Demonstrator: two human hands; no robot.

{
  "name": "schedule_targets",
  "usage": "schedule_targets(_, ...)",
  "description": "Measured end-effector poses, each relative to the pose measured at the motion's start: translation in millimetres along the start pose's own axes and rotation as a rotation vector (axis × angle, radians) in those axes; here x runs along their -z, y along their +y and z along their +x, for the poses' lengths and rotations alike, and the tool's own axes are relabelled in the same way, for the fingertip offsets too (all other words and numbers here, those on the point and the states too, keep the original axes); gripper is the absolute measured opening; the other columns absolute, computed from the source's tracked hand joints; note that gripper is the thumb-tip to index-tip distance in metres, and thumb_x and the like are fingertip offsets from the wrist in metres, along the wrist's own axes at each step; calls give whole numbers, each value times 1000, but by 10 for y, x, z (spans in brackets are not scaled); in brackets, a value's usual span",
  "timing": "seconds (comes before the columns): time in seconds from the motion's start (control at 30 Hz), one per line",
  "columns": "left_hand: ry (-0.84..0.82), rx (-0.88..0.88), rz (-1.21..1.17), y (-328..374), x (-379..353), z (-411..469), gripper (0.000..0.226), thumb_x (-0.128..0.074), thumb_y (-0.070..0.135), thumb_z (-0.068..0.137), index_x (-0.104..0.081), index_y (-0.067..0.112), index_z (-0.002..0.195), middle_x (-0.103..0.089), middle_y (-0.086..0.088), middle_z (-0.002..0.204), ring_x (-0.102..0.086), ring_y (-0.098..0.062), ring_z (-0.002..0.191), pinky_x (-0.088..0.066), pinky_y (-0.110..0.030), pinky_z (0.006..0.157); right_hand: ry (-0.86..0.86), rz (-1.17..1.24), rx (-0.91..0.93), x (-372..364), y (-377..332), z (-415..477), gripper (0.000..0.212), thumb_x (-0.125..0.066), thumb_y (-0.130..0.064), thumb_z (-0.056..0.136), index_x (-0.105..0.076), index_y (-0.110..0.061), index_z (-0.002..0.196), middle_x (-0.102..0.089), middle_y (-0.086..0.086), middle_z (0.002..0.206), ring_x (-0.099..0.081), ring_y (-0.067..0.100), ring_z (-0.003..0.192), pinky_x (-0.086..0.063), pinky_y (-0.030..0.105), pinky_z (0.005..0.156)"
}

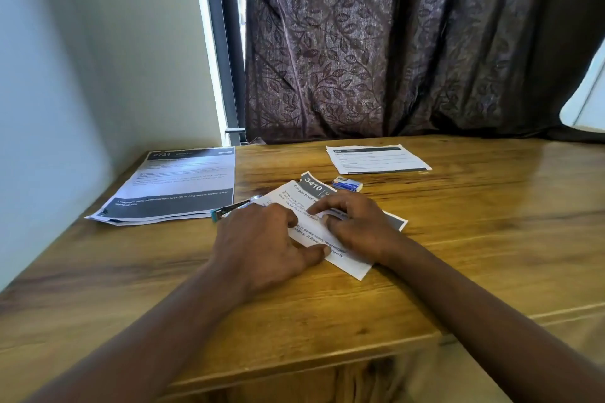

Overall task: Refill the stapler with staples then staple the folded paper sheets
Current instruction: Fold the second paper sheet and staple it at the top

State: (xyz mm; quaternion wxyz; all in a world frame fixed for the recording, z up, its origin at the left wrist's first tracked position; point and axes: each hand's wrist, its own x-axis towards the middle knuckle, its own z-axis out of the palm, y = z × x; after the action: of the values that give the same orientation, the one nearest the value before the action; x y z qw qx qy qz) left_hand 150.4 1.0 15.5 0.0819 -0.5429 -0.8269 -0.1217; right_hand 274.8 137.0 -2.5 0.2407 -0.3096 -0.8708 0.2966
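Observation:
A folded printed sheet [304, 196] marked 3410 lies at the middle of the wooden table [458, 239]. My left hand [265, 242] presses on its left part, thumb on the near edge. My right hand [353, 222] presses flat on its right part, fingertips meeting the left hand's. A slim stapler [234, 208] with a teal end lies just left of the sheet, partly hidden behind my left hand. A small blue and white staple box [347, 184] sits just beyond the sheet.
A stack of unfolded printed sheets [176, 186] lies at the table's far left. Another folded sheet [376, 159] lies at the far right centre. A dark patterned curtain [393, 42] hangs behind the table, and a wall runs along the left.

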Motion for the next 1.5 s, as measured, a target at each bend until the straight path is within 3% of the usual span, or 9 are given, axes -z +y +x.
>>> schedule_targets(0.23,-145,-1,57,202,74,-103,102,-45,98,66,-52,31,144,-64,6,138,-60,-19,120,-48,-35,95,15,-39,14,-13,-19,-55,28,-58,-16,92,-75,-34,106,-60,-8,132,-50,15,126,-40,47,109)
schedule_targets(0.3,-180,-16,58,240,79,-140,104,-42,98,68,-50,28,145,-59,4,144,-58,-20,124,-47,-40,102,21,-38,14,-4,-23,-62,25,-59,-18,93,-75,-34,105,-60,-7,132,-50,15,126,-40,47,109)
schedule_targets(0.43,-238,-30,78,258,-7,-224,114,-25,97,74,-23,23,160,-19,-1,170,-20,-18,156,-9,-62,124,41,-79,26,-3,-16,-63,21,-61,-23,94,-74,-33,108,-60,-7,131,-49,16,127,-39,47,110)
schedule_targets(0.6,-174,-237,24,257,-4,-304,78,-28,72,97,-25,26,160,-23,4,169,-17,-8,155,5,-40,128,-37,-317,73,-28,-30,-54,34,-47,-31,103,-57,-32,136,-49,-7,142,-39,15,136,-29,43,115)
schedule_targets(0.73,-284,-240,-28,211,37,-365,81,-28,74,97,-11,30,163,-10,9,171,-10,-7,156,1,-23,116,-91,-386,91,-38,-24,-34,41,-40,-35,106,-48,-32,146,-43,-9,151,-35,12,141,-27,42,117)
schedule_targets(0.87,-283,-155,-30,101,22,-257,92,-24,81,92,-11,25,163,-9,6,171,-11,-10,157,-16,-33,124,-130,-440,100,-37,-28,-20,45,-36,-38,107,-41,-33,151,-37,-8,158,-32,13,144,-25,42,118)
schedule_targets(1.1,-258,-95,0,-60,-6,-87,91,-30,81,92,-21,24,162,-18,5,170,-25,-15,154,-30,-40,123,-139,-475,111,-60,6,8,46,-35,-41,107,-38,-36,152,-35,-9,158,-32,13,144,-25,43,117)
schedule_targets(1.37,-195,-29,-39,-138,-49,-87,109,-32,93,79,-22,23,162,-17,6,170,-21,-13,155,-27,-38,124,-124,-483,122,-35,-12,-27,45,-35,-39,107,-39,-35,152,-35,-10,158,-32,11,143,-25,41,118)
schedule_targets(1.5,-146,-20,-108,-177,-52,-102,105,-38,91,79,-30,24,160,-22,9,169,-23,-10,154,-29,-37,123,-86,-462,118,-16,-54,-61,43,-41,-36,106,-46,-34,149,-40,-10,155,-35,11,141,-27,39,118)
